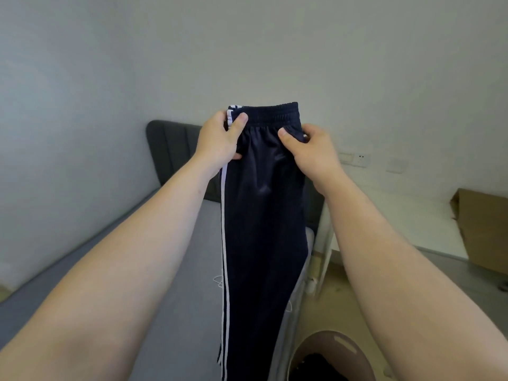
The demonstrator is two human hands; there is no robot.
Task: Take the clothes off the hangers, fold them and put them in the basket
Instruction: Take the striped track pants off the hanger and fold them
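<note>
Left hand (pixel 220 141) pinches the waistband's striped end, thumb on the front. Right hand (pixel 310 149) pinches the other end the same way. 1 pants (pixel 264 215), navy, held up by the waistband, legs together, hanging toward 6 o'clock along the bed's (pixel 170 270) right edge. 2 white stripes (pixel 223 243) run down the left seam. 1 basket (pixel 354 350) at 5 o'clock, cut off by the frame, dark cloth inside. 1 headboard (pixel 170 149) at 9. 1 socket (pixel 360 158) at 3. 1 box (pixel 483 229) at 4. Floor (pixel 338 270) open between bed and box.
</note>
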